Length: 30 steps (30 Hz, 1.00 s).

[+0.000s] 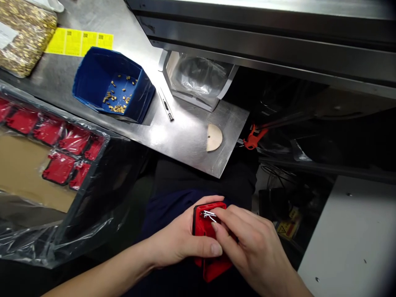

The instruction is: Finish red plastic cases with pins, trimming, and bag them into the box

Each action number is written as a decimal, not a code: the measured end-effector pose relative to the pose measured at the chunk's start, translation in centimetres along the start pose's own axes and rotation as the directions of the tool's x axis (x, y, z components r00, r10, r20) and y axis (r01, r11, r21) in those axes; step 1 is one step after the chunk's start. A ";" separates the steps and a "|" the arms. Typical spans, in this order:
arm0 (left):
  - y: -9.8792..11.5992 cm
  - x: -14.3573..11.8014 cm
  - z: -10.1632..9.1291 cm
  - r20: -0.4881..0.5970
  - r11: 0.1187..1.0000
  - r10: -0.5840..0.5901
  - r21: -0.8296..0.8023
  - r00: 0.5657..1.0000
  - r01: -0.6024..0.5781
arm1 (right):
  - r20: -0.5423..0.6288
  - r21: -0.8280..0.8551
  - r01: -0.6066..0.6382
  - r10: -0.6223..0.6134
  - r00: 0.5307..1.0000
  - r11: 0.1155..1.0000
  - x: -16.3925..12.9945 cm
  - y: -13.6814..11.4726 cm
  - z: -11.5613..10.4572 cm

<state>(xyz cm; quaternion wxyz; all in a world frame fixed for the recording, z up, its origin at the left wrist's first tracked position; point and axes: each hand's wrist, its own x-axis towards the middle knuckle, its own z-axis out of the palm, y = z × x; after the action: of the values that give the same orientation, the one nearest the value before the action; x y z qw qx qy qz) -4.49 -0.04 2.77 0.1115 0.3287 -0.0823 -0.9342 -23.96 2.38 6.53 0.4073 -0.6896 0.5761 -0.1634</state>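
My left hand (177,239) grips a red plastic part (215,270) with a black edge, its thumb lying across the front. The part is held tilted in front of my lap. Several thin silvery metal pins (209,215) stick out near the part's upper left corner. Closed in a pinch, my right hand (256,241) has its thumb and forefinger at the ends of these pins. Its fingers cover the right side of the red part, and I cannot tell how deep the pins sit in it.
On the metal table (185,136) stand a blue bin (145,97) with small brass pieces and a pale half-round disc (214,137). A cutter knife (167,108) lies between them. At left, a plastic-lined box (93,181) holds wrapped red parts. Orange-handled pliers (255,137) hang at the table's right end.
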 end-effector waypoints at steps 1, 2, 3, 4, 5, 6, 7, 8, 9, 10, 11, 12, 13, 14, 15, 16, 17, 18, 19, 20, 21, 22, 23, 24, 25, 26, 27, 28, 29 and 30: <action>0.1 0.0 0.1 -0.001 1.000 -0.005 0.010 1.000 0.005 | 0.015 0.007 -0.001 0.001 1.000 1.000 0.0 0.0 -0.2; 0.2 0.0 0.1 -0.002 1.000 -0.010 0.017 1.000 0.010 | 0.033 0.023 -0.004 0.004 0.999 1.000 0.0 0.1 -0.4; 0.3 0.1 0.2 -0.005 1.000 -0.015 0.021 1.000 0.015 | 0.053 0.052 -0.014 0.011 0.999 0.999 0.0 0.2 -0.6; 0.4 0.1 0.2 -0.008 1.000 -0.022 0.021 1.000 0.022 | 0.071 0.092 -0.033 0.027 0.997 0.995 -0.1 0.4 -0.9; 0.4 0.2 0.2 -0.011 0.999 -0.029 0.016 1.000 0.029 | 0.079 0.130 -0.060 0.050 0.996 0.990 -0.2 0.6 -1.2; 0.5 0.3 0.2 -0.008 0.999 -0.031 0.008 0.999 0.032 | 0.072 0.160 -0.084 0.074 0.995 0.983 -0.3 0.9 -1.5; 0.5 0.3 0.2 0.006 0.999 -0.032 0.000 0.999 0.032 | 0.049 0.178 -0.095 0.088 0.995 0.979 -0.5 1.3 -1.8; 0.5 0.4 0.2 0.030 0.999 -0.031 -0.010 0.999 0.031 | 0.019 0.178 -0.086 0.084 0.996 0.980 -0.7 1.6 -2.0; 0.6 0.4 0.2 0.059 0.999 -0.029 -0.019 0.998 0.030 | -0.007 0.161 -0.051 0.053 0.999 0.986 -0.8 1.9 -2.2; 0.6 0.5 0.2 0.082 0.999 -0.027 -0.026 0.996 0.029 | -0.019 0.127 0.005 -0.003 1.000 0.992 -1.0 2.2 -2.3; 0.6 0.5 0.3 0.095 0.999 -0.027 -0.027 0.995 0.030 | -0.011 0.082 0.069 -0.068 0.998 0.994 -1.0 2.4 -2.3; 0.6 0.6 0.3 0.103 0.999 -0.030 -0.024 0.994 0.033 | 0.010 0.030 0.131 -0.131 0.991 0.991 -1.1 2.6 -2.2; 0.6 0.6 0.3 0.105 0.999 -0.034 -0.016 0.994 0.036 | 0.037 -0.024 0.184 -0.183 0.982 0.983 -1.0 2.6 -2.2; 0.7 0.6 0.4 0.108 0.999 -0.033 -0.006 0.994 0.034 | 0.060 -0.073 0.226 -0.222 0.973 0.971 -1.0 2.6 -2.0; 0.7 0.6 0.5 0.118 0.999 -0.032 0.005 0.993 0.031 | 0.077 -0.114 0.256 -0.248 0.966 0.960 -0.9 2.5 -1.9; 0.8 0.6 0.5 0.133 0.999 -0.031 0.017 0.991 0.029 | 0.088 -0.143 0.280 -0.269 0.959 0.949 -0.8 2.4 -1.8; 0.8 0.6 0.6 0.148 0.999 -0.029 0.026 0.989 0.026 | 0.098 -0.162 0.300 -0.287 0.953 0.940 -0.7 2.3 -1.8; 0.9 0.7 0.7 0.156 0.999 -0.025 0.031 0.987 0.020 | 0.107 -0.175 0.316 -0.301 0.947 0.932 -0.7 2.3 -1.7; 0.9 0.7 0.7 0.160 0.999 -0.020 0.035 0.987 0.015 | 0.115 -0.186 0.326 -0.309 0.944 0.927 -0.7 2.3 -1.7; 0.9 0.7 0.8 0.162 0.999 -0.016 0.040 0.987 0.009 | 0.122 -0.197 0.332 -0.313 0.942 0.923 -0.7 2.3 -1.6; 0.9 0.7 0.8 0.162 0.999 -0.013 0.044 0.987 0.006 | 0.130 -0.206 0.336 -0.315 0.940 0.919 -0.8 2.3 -1.6; 0.9 0.7 0.9 0.163 0.999 -0.011 0.046 0.987 0.004 | 0.134 -0.215 0.341 -0.318 0.938 0.915 -0.9 2.4 -1.6; 0.9 0.7 0.9 0.163 0.999 -0.010 0.046 0.987 0.002 | 0.136 -0.225 0.346 -0.322 0.937 0.911 -1.0 2.4 -1.6; 0.9 0.7 0.9 0.165 0.999 -0.008 0.046 0.986 0.001 | 0.137 -0.237 0.352 -0.327 0.935 0.906 -1.0 2.4 -1.6; 0.8 0.7 0.9 0.171 0.999 -0.008 0.044 0.985 0.000 | 0.139 -0.250 0.359 -0.334 0.932 0.899 -1.1 2.3 -1.7; 0.8 0.7 0.9 0.176 0.999 -0.009 0.044 0.984 0.001 | 0.141 -0.268 0.369 -0.343 0.929 0.890 -1.0 2.2 -1.7; 0.8 0.7 0.9 0.177 0.999 -0.013 0.047 0.984 0.005 | 0.146 -0.290 0.382 -0.353 0.924 0.878 -1.0 2.1 -1.8; 0.8 0.7 0.9 0.173 0.998 -0.022 0.056 0.985 0.012 | 0.156 -0.314 0.399 -0.367 0.917 0.862 -0.9 1.9 -1.9; 0.8 0.7 0.9 0.162 0.997 -0.033 0.068 0.986 0.022 | 0.169 -0.340 0.421 -0.386 0.907 0.841 -0.8 1.7 -2.1; 0.9 0.7 0.9 0.147 0.996 -0.047 0.082 0.988 0.035 | 0.185 -0.366 0.447 -0.408 0.894 0.816 -0.7 1.5 -2.3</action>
<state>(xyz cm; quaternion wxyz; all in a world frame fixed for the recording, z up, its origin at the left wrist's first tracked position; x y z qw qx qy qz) -5.49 -0.98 3.24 0.0728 0.2638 -0.1205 -0.9543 -26.73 2.14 6.98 0.2385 -0.8766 0.4067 -0.0959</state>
